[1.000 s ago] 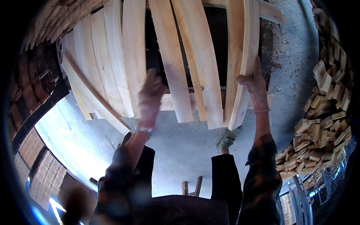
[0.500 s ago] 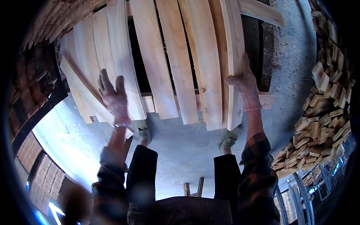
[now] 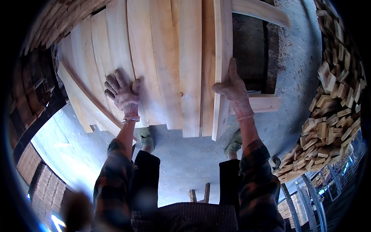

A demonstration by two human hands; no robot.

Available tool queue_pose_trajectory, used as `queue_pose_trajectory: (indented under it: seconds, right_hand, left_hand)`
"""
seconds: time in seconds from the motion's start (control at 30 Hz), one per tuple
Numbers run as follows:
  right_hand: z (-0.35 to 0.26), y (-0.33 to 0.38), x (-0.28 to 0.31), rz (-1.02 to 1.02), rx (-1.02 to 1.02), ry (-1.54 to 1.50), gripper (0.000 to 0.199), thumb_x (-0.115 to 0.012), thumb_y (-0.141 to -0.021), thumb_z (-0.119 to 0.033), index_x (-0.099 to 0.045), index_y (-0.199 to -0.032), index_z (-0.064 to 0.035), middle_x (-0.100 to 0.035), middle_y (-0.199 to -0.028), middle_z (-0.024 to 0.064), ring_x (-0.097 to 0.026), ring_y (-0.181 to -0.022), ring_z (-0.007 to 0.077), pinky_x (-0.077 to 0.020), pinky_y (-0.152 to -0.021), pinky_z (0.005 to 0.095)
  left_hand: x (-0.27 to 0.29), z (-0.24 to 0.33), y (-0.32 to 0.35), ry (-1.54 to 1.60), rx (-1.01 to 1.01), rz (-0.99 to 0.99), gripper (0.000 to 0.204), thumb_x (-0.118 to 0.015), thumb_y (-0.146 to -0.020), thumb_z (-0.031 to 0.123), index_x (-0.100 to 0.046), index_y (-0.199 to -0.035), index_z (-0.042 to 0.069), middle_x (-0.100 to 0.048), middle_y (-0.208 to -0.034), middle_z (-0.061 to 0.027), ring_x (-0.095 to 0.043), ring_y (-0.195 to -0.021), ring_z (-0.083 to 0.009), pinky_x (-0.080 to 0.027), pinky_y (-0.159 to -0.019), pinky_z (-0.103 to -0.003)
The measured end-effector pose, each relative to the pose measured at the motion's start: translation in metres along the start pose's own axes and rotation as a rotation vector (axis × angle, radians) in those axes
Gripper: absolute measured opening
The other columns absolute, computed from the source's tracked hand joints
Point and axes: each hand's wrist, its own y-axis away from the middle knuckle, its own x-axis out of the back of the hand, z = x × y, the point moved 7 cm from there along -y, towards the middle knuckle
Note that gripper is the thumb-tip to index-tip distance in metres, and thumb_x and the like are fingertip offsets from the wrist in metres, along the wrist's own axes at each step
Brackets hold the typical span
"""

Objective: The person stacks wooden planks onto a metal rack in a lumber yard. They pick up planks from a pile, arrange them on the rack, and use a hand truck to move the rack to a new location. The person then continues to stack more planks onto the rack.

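Note:
Pale planks (image 3: 166, 69) lie side by side in front of me, their near ends uneven. My left hand (image 3: 121, 91), in a dusty knitted glove, rests spread on the planks left of the middle. A raised plank (image 3: 221, 77) forms the right side of the row. Against its outer edge presses my right hand (image 3: 234, 91), gloved too, fingers stretched along the side and thumb over the top edge; it is not wrapped round the plank. At the left, a loose plank (image 3: 89, 96) slants across the others, below my left hand.
Crosspieces (image 3: 264, 103) stick out under the row at the right. A large heap of short wood offcuts (image 3: 328, 116) stands farther right. My shoes (image 3: 234, 143) are on the concrete floor (image 3: 181, 162). Stacked wood (image 3: 34, 77) is at the left.
The right-hand planks have slid left with my right hand, and the dark gaps between planks have closed. My left hand has come down flat and slightly right.

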Motion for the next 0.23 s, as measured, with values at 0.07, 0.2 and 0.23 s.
queue_pose_trajectory:
  seconds: [0.07, 0.2, 0.23]
  right_hand:
    - [-0.001, 0.001, 0.009, 0.038, -0.004, 0.095, 0.109, -0.08, -0.062, -0.008, -0.016, -0.15, -0.0048, -0.054, -0.129, 0.0165, -0.059, -0.105, 0.0205, -0.0479, -0.093, 0.0258]
    - [0.036, -0.004, 0.061, 0.233, 0.022, -0.006, 0.1, -0.074, -0.065, -0.004, -0.02, -0.149, -0.0059, -0.065, -0.107, 0.0144, -0.064, -0.088, 0.018, -0.0573, -0.077, 0.0277]
    - [0.035, -0.005, 0.06, 0.229, 0.023, -0.001, 0.1, -0.074, -0.065, -0.004, -0.02, -0.149, -0.0059, -0.065, -0.107, 0.0144, -0.064, -0.088, 0.018, -0.0573, -0.077, 0.0277]
  left_hand:
    - [0.002, 0.0, 0.001, 0.026, 0.01, 0.026, 0.092, -0.037, -0.082, 0.076, -0.025, -0.149, 0.014, -0.025, -0.151, -0.0247, -0.024, -0.136, -0.0484, -0.016, -0.109, -0.06]
    - [0.006, 0.004, 0.004, -0.032, 0.032, -0.009, 0.086, -0.036, -0.087, 0.07, -0.02, -0.151, 0.015, -0.022, -0.152, -0.0239, -0.02, -0.139, -0.0456, -0.014, -0.112, -0.058]
    - [0.005, 0.004, 0.003, -0.016, 0.022, 0.023, 0.086, -0.035, -0.087, 0.071, -0.02, -0.151, 0.015, -0.022, -0.152, -0.0234, -0.02, -0.139, -0.0456, -0.013, -0.112, -0.058]
